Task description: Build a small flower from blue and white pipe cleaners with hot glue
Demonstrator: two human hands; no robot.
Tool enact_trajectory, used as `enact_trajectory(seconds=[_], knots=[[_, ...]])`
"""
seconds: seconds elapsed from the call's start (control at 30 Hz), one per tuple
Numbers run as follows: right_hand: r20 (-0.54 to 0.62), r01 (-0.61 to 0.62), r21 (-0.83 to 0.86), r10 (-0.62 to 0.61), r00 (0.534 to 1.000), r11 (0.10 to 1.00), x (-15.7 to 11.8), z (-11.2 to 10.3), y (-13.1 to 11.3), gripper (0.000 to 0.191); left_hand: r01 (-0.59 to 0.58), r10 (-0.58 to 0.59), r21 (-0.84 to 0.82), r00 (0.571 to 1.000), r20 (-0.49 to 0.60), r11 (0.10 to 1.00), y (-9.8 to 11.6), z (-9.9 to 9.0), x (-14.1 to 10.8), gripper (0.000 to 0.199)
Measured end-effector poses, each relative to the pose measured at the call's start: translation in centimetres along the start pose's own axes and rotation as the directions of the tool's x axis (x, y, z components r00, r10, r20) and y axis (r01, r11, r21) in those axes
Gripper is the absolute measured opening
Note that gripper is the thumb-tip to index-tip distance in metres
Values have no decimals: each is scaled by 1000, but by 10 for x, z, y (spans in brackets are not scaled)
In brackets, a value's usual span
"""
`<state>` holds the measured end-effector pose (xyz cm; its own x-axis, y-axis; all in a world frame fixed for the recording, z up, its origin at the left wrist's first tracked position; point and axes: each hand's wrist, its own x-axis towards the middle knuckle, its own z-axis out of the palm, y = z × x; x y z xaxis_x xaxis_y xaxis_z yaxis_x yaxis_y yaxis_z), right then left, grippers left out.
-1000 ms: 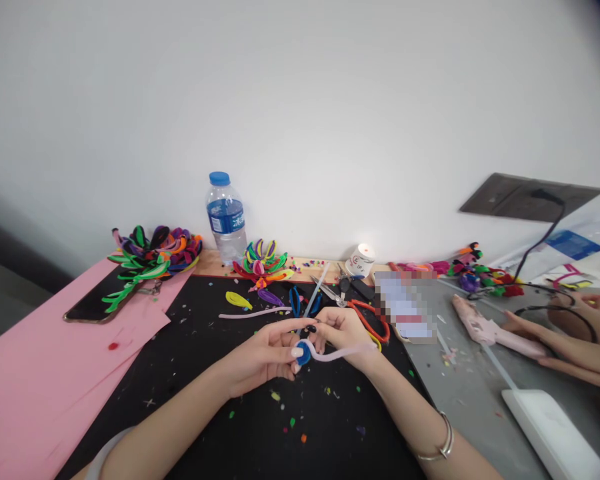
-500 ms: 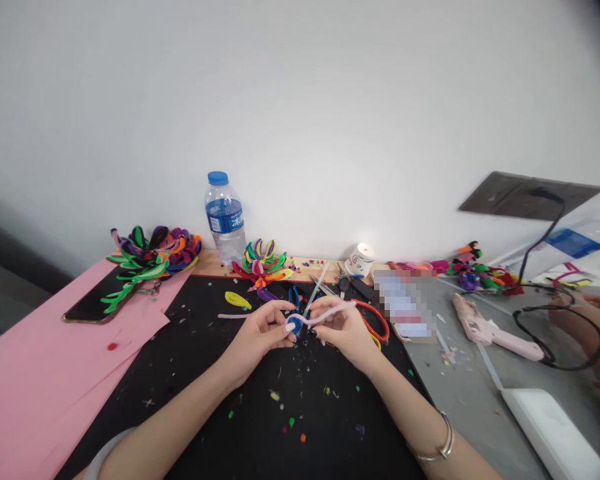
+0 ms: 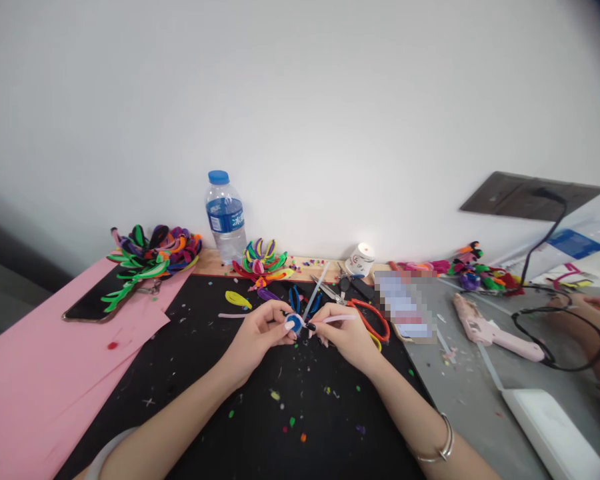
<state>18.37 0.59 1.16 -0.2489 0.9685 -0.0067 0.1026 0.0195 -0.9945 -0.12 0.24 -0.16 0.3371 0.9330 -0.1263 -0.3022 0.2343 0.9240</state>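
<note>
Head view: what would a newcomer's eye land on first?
Probably the bright, many-coloured bundle at the back left, partly over a dark phone. Next, the centre, above the black mat: the left hand holds a small round blue piece, the right hand a pale strip. A blue-capped bottle stands upright behind.

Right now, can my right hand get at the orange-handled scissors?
Probably yes: the scissors lie close beside your right hand with nothing visibly blocking the handles, though its grip on the pale strip would likely need to loosen first.
</note>
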Motion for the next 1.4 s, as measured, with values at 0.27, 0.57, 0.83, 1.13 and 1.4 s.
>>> enact_trajectory(seconds=[0.27, 0.57, 0.83, 1.13, 1.4], knots=[[4, -15, -11, 16, 1000, 1000, 0, 1, 2, 11, -11, 11, -14, 1000, -18, 1000, 0, 0, 0, 23], [18, -11, -28, 12, 1000, 1000, -1, 1, 2, 11, 6, -5, 15, 1000, -14, 1000, -1, -1, 1, 17], [12, -17, -32, 17, 1000, 999, -1, 2, 1, 13, 6, -6, 16, 999, -34, 1000, -2, -1, 1, 18], [12, -21, -28, 22, 1000, 999, -1, 4, -1, 12, 11, -10, 23, 998, -55, 1000, -2, -1, 1, 22], [17, -14, -34, 15, 1000, 999, -1, 3, 1, 10, 24, -23, 18, 998, -50, 1000, 0, -1, 0, 20]])
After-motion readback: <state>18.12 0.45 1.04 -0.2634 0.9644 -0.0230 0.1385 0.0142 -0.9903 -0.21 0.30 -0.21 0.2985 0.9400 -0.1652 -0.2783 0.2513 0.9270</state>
